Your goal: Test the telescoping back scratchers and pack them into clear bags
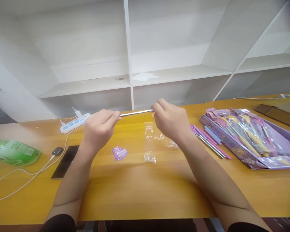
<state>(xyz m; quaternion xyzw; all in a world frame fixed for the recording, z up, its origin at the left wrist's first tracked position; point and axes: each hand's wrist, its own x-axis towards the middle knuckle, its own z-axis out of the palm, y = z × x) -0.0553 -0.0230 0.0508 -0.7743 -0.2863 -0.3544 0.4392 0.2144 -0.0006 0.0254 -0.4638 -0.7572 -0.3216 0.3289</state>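
- Left hand (100, 129): curled closed, thumb and fingers pinching the left end of the rod (135, 113); how much of the rod runs inside the fist cannot be seen.
- Right hand (169, 120): also closed, fingers bent round the rod's other end, where a bit of blue shows just beside the fingertips.
- The rod: thin, silver, stretched between the two hands — raised above the desk (147, 193), nearly level, its right end slightly higher in view.
- Below the rod, near the right hand: a clear bag (149, 141) lying flat, long and narrow, with more crumpled clear film (172, 144) beside it, partly hidden by the right wrist.
- Left of the bag: a few small purple cards (120, 153), overlapping.
- Right of the right forearm: pens (210, 141) in pink, blue and silver, side by side and slanting.
- Just beyond the pens: a purple box (241, 156), open, holding wrapped pieces (246, 130) in yellow and pink.
- Past the left forearm: a black phone (65, 162), partly covered by the arm; near it a small black gadget (57, 151), a white cable (26, 187) and a green pack (14, 152).
- Behind the left hand: a power strip (74, 124) with plugs in it.
- At the back: white shelves (178, 74) — a white scrap (145, 76) lies on one.
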